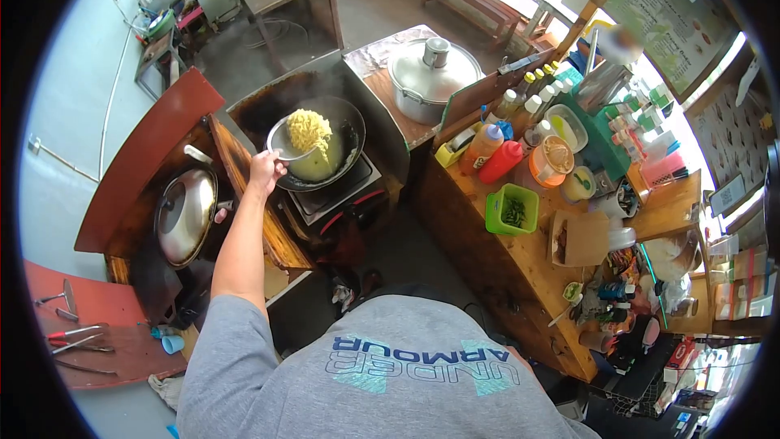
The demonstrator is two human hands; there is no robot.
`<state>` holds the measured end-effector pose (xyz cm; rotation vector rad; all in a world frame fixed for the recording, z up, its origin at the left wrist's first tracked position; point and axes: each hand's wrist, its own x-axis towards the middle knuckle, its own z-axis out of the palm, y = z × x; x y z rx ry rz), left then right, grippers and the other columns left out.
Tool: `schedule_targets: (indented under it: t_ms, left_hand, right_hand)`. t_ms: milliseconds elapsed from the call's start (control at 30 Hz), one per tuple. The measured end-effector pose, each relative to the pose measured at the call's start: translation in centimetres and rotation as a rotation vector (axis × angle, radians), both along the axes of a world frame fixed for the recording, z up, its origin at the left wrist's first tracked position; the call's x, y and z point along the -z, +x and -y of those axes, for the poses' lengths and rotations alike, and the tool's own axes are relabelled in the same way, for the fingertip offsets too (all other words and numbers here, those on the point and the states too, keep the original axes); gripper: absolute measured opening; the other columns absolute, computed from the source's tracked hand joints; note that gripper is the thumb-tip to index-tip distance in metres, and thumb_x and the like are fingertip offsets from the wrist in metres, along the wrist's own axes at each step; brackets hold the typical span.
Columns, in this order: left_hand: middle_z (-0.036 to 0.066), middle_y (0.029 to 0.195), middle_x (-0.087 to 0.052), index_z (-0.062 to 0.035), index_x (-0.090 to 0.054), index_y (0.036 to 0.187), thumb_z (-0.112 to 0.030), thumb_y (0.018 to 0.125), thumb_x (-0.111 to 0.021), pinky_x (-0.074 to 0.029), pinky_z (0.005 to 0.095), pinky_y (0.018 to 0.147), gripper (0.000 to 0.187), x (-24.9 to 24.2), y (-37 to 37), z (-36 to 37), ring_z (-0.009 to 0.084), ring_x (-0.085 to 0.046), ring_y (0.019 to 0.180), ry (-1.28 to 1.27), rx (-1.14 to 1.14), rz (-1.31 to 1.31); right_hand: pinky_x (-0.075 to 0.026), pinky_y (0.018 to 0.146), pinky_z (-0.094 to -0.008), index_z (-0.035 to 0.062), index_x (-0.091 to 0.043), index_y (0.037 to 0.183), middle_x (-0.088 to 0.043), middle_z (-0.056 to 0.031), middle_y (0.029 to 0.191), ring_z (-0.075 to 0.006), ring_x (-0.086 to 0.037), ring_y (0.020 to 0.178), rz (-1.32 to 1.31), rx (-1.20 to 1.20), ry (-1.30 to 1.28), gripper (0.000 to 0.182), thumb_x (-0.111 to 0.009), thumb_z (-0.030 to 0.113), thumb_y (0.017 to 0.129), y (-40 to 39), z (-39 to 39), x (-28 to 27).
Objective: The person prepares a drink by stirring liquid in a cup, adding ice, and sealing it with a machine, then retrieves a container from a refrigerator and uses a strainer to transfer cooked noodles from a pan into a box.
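My left hand (264, 172) reaches forward and is closed on the rim or short handle of a round metal strainer (279, 140). A clump of yellow noodles (309, 130) sits in and over the strainer's edge, with some strands hanging down. Beneath it is a dark wok (351, 146) on a gas stove (337, 193), holding pale yellowish liquid (318, 164). The strainer is above the wok's left side. My right hand is out of view.
A lidded pan (187, 218) stands left, behind a wooden panel (258, 203). Beyond the stove's metal shield is a big lidded pot (435, 73). The wooden counter (487, 252) at right holds bottles, a red squeeze bottle (500, 161), and a green container (512, 210).
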<state>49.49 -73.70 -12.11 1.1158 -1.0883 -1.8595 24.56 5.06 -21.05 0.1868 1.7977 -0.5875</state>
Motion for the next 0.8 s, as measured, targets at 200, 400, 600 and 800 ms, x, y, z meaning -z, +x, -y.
schedule_targets:
  t_ms: [200, 400, 600, 800]
  left_hand:
    - [0.011, 0.074, -0.059, -0.0032, -0.055, 0.094, -0.008, 0.099, -0.054, -0.043, 0.0306, 0.052, 0.007, -8.6, -0.2, 1.8, 0.0136, -0.049, 0.057, -0.150, -0.007, -0.095]
    - [0.013, 0.077, -0.062, 0.0019, -0.059, 0.103, -0.009, 0.099, -0.057, -0.041, 0.0298, 0.056, 0.012, -19.7, -0.2, 2.8, 0.0153, -0.048, 0.057, -0.306, -0.022, -0.232]
    - [0.010, 0.077, -0.061, -0.0013, -0.059, 0.097, -0.006, 0.099, -0.057, -0.039, 0.0300, 0.054, 0.006, -14.1, -0.5, 1.4, 0.0126, -0.046, 0.057, -0.200, -0.104, -0.229]
    - [0.006, 0.075, -0.057, -0.0046, -0.058, 0.092, -0.006, 0.098, -0.062, -0.035, 0.0280, 0.051, 0.007, 2.4, 1.9, 2.2, 0.0104, -0.043, 0.055, -0.002, -0.015, -0.164]
  right_hand:
    - [-0.053, 0.094, -0.0436, -0.0003, -0.064, 0.130, -0.068, -0.0146, 0.125, -0.0293, -0.065, 0.112, 0.033, -0.041, 0.012, 0.051, -0.069, 0.035, 0.094, -1.6, -1.1, 0.8]
    - [-0.052, 0.096, -0.0454, 0.0000, -0.063, 0.131, -0.067, -0.0142, 0.124, -0.0294, -0.063, 0.115, 0.046, -0.076, 0.031, 0.053, -0.069, 0.038, 0.094, -1.4, -0.2, 1.2]
    - [-0.058, 0.070, -0.0380, 0.0022, -0.069, 0.121, -0.071, -0.0107, 0.103, -0.0234, -0.068, 0.086, -0.102, -0.263, -0.161, 0.045, -0.072, 0.037, 0.092, -2.8, -2.7, 9.8]
    - [-0.051, 0.054, -0.0313, 0.0054, -0.072, 0.101, -0.067, -0.0040, 0.080, -0.0149, -0.062, 0.066, -0.354, 0.289, -0.223, 0.027, -0.069, 0.031, 0.095, -8.9, 4.5, 4.4]
